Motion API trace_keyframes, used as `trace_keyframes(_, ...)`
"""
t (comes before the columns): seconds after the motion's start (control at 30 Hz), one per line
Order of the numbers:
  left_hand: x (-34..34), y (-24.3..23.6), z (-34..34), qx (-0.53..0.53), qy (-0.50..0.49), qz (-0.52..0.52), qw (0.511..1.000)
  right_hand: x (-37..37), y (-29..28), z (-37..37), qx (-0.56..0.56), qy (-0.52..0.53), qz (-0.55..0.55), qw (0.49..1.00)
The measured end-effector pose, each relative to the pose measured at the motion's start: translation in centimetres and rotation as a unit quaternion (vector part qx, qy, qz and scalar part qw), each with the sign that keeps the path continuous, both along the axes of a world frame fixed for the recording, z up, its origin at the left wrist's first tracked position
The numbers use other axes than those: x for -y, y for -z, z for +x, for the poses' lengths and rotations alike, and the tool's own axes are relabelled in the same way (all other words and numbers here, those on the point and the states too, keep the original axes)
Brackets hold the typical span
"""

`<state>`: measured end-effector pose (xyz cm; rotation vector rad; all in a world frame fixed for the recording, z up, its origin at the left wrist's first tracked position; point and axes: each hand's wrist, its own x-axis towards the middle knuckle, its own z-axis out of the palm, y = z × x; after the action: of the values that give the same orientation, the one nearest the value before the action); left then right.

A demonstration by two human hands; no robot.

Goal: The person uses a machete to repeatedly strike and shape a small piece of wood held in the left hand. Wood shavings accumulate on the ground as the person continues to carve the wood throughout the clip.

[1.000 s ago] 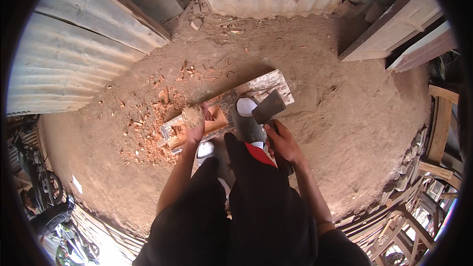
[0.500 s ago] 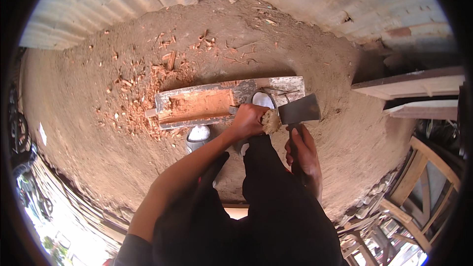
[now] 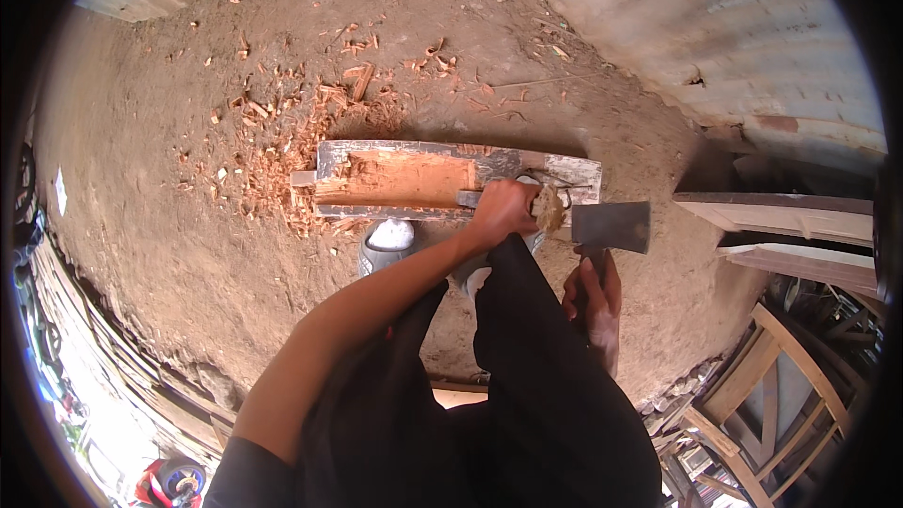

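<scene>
My left hand (image 3: 508, 209) is closed around a chisel, whose dark flat blade (image 3: 467, 198) points left into the end of a hollow. The frayed, mushroomed end of its wooden handle (image 3: 549, 211) sticks out to the right of my fist. That hollow is cut into a long wooden block (image 3: 395, 177) with worn grey and white paint, lying across the ground before me. In my right hand (image 3: 596, 299) is a hatchet, gripped by its dark handle. The hatchet's broad grey head (image 3: 611, 226) hangs just right of the chisel's frayed end.
Orange wood chips (image 3: 268, 122) lie scattered on the dirt floor around the block's left end. My shoes (image 3: 388, 243) stand against its near side. Corrugated metal sheets (image 3: 724, 28) stand at the back; planks (image 3: 790, 216) and a wooden frame (image 3: 781, 376) are at right.
The whole view has turned and shifted, so the block appears more level. The hatchet head has tilted to nearly level beside the chisel handle. Both hands keep their holds.
</scene>
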<state>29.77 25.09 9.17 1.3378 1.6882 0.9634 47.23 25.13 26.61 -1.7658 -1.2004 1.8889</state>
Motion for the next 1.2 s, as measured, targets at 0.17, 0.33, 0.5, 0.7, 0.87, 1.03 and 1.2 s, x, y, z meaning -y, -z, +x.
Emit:
trace_keyframes(0.17,-1.5,-2.8,-1.3,0.026,-0.028,-0.071,0.997,0.7,-0.9,-1.5,0.055,-0.050,0.009,0.997)
trace_keyframes(0.33,-1.1,-2.1,-0.8,0.000,-0.010,-0.067,0.998,0.0,-1.2,-1.3,0.037,-0.016,0.003,0.999)
trace_keyframes(0.5,-0.8,-1.3,0.1,-0.016,0.046,-0.045,0.998,-0.2,-0.3,-1.0,0.018,0.000,0.001,1.000)
trace_keyframes(0.7,-0.9,-1.1,0.3,-0.020,0.015,-0.057,0.998,-1.1,1.1,-0.4,-0.004,0.001,0.028,1.000)
trace_keyframes(0.87,-0.5,-0.5,0.3,-0.039,0.006,-0.075,0.996,-2.3,1.2,-0.4,0.062,-0.104,-0.008,0.993)
trace_keyframes(1.03,-0.5,-0.2,0.2,-0.036,-0.005,-0.048,0.998,-2.2,1.2,-0.5,-0.001,0.018,0.038,0.999)
trace_keyframes(1.2,0.1,-0.2,0.0,-0.040,-0.032,-0.029,0.998,-1.2,3.1,0.0,0.050,-0.082,0.031,0.995)
